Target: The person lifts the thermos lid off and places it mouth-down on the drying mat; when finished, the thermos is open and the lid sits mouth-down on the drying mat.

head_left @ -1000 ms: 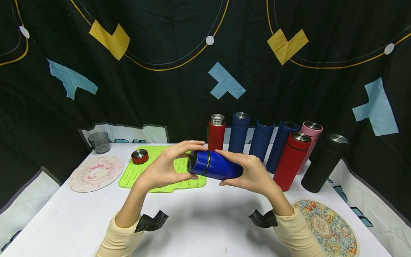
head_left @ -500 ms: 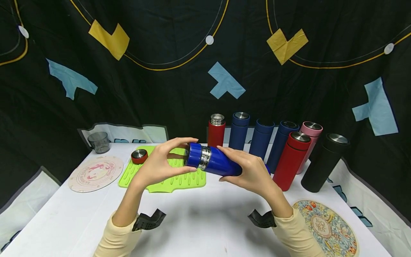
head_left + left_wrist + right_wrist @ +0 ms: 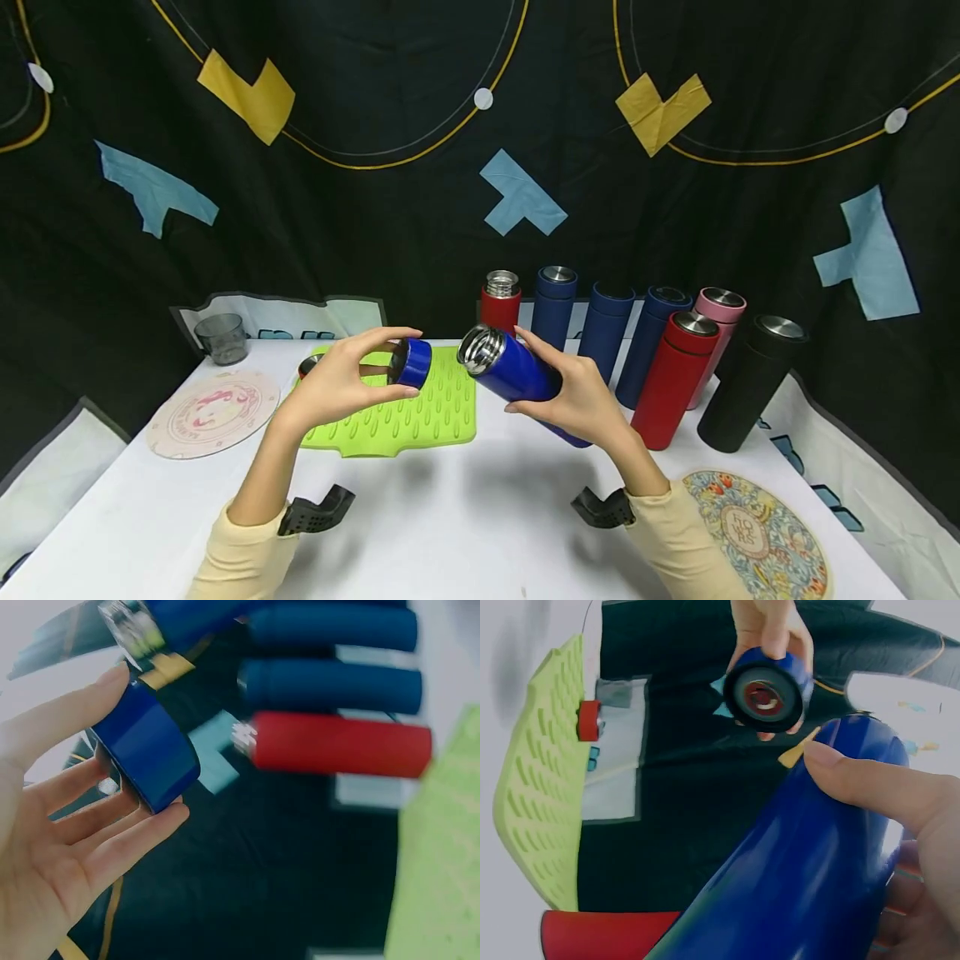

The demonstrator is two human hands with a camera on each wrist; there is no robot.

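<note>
My left hand (image 3: pixel 337 382) pinches a blue bottle lid (image 3: pixel 412 363) between thumb and fingers, above the green drying mat. In the right wrist view the underside of the lid (image 3: pixel 765 697) shows, with a dark rim and a reddish centre. My right hand (image 3: pixel 573 390) grips a glossy blue thermos (image 3: pixel 517 367), tilted with its bare steel mouth up and to the left. A gap separates lid and thermos. Behind the thermos stands a red thermos (image 3: pixel 500 312) with its steel neck uncovered. A red lid (image 3: pixel 309 364) lies on the mat, mostly hidden by my left hand.
Capped bottles stand at the back right: several dark blue, a pink (image 3: pixel 722 308), a red (image 3: pixel 675 379) and a black one (image 3: pixel 752 383). The green mat (image 3: pixel 442 417) lies centre-left. A grey cup (image 3: pixel 222 337) and round mats (image 3: pixel 213 414) flank the white table.
The lid has come off the blue thermos, baring its steel neck. My left hand has moved left with the lid; the thermos mouth has turned upward. The head view has shifted slightly.
</note>
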